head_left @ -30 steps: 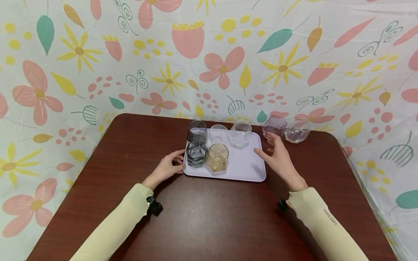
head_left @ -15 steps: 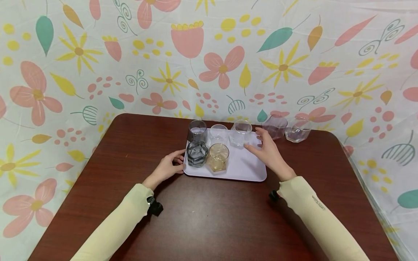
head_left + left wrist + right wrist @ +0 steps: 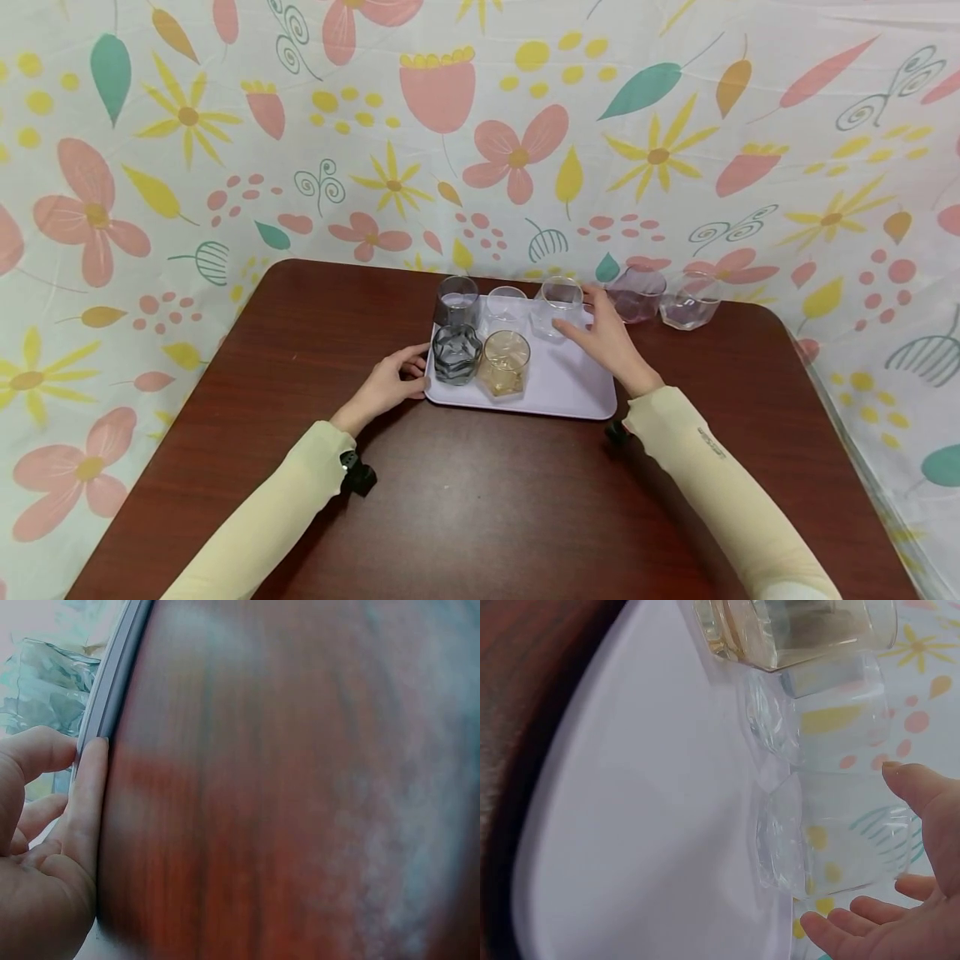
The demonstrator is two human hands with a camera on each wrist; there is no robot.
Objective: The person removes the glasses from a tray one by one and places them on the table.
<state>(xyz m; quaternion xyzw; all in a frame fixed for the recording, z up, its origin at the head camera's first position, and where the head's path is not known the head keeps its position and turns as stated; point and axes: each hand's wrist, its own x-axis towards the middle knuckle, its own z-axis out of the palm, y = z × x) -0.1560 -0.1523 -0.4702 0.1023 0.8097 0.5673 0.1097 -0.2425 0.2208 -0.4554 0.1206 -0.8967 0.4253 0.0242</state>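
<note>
My left hand (image 3: 382,383) holds the left edge of a pale lilac tray (image 3: 558,387); in the left wrist view its thumb and a finger (image 3: 56,750) meet at the rim. My right hand (image 3: 611,343) is at the back of the tray around a clear glass (image 3: 551,321), thumb on one side and fingers on the other. In the right wrist view the fingers are spread beside this glass (image 3: 840,840), and firm contact cannot be made out. Also on the tray are a dark wavy glass (image 3: 457,357), an amber glass (image 3: 505,367), a smoky glass (image 3: 457,304) and another clear glass (image 3: 506,312).
Behind the tray's right end, a purple-tinted glass (image 3: 637,296) and a clear faceted glass (image 3: 688,304) stand on the brown wooden table (image 3: 465,500). A floral cloth (image 3: 517,158) hangs along the table's back edge.
My right hand has moved left over the tray, from near its right edge to the clear glass at the back. The left hand stays at the tray's left edge.
</note>
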